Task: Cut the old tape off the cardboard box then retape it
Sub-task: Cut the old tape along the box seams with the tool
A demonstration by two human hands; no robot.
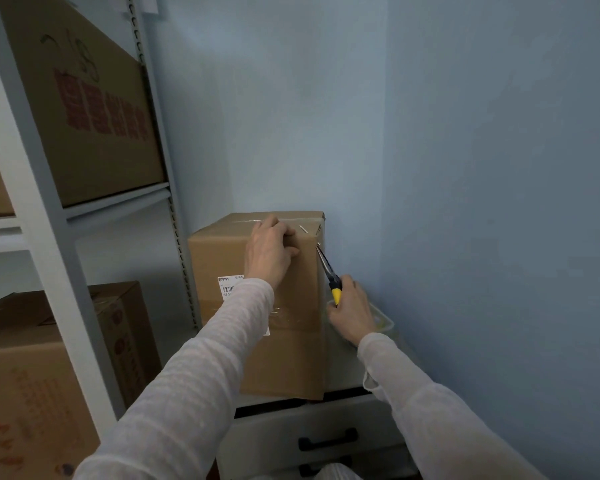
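A brown cardboard box [222,258] stands on a grey drawer unit [312,424], with a white shipping label on its front and clear tape [243,221] across its top seam. My left hand [269,249] presses on the box's top front edge, fingers curled over it. My right hand [352,308] grips the yellow handle of a slim pointed cutting tool [328,271]. Its metal tip touches the box's upper right corner, where the tape wraps over the edge.
A grey metal shelf rack [49,209] on the left holds cardboard boxes [84,109] with red print. Blue walls close in behind and to the right. A pale plastic container [383,320] lies beside the box under my right hand.
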